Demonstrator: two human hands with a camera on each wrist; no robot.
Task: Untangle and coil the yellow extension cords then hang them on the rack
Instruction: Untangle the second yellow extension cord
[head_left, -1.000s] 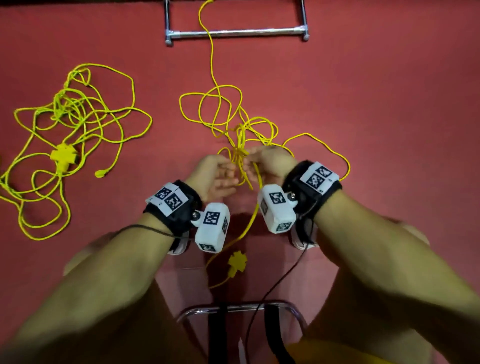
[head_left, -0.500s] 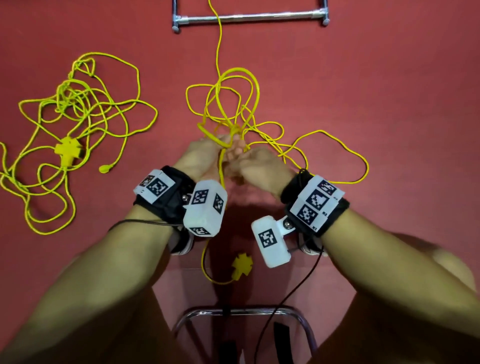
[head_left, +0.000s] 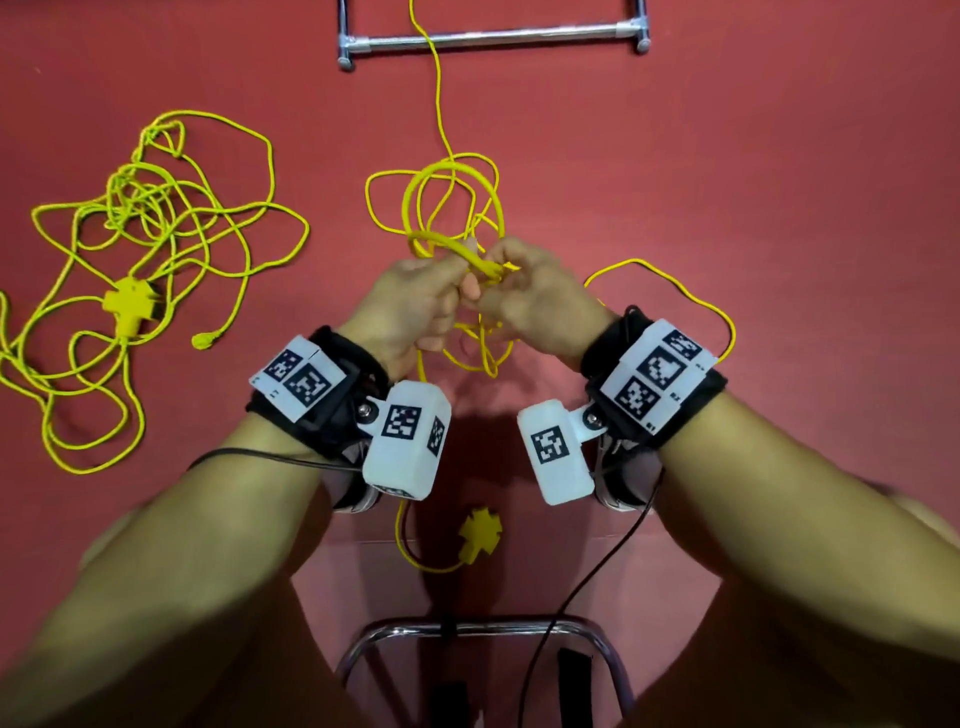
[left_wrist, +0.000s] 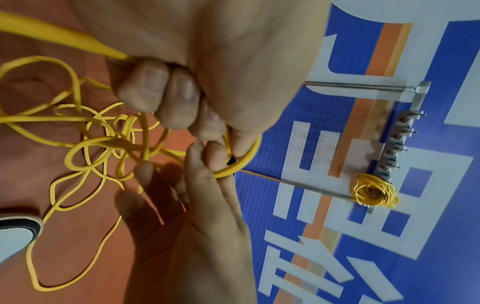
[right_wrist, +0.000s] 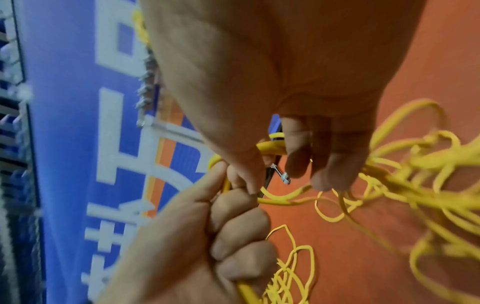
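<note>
A tangled yellow extension cord (head_left: 451, 208) lies on the red floor in front of me, and one strand runs up past the rack's base bar (head_left: 493, 39). My left hand (head_left: 415, 301) is fisted round a thick strand (left_wrist: 64, 37) of it. My right hand (head_left: 524, 296) pinches a loop (left_wrist: 244, 162) of the same cord right beside the left thumb. Both hands hold the knot above the floor. The cord's cross-shaped socket (head_left: 480, 535) lies below my wrists. The left wrist view shows the rack's hooks (left_wrist: 397, 148) with a coiled yellow cord (left_wrist: 374, 191) hanging there.
A second tangled yellow cord (head_left: 156, 234) with its cross-shaped socket (head_left: 130, 306) and plug end (head_left: 205, 340) sprawls on the floor at the left. A chrome stool frame (head_left: 478, 631) sits under me. Black sensor cables (head_left: 582, 587) trail from my wrists. A blue printed banner (left_wrist: 389, 236) stands behind the rack.
Both hands have risen with the knot and closed together on it. The left hand has curled into a fist round a strand, and loops now hang below the hands.
</note>
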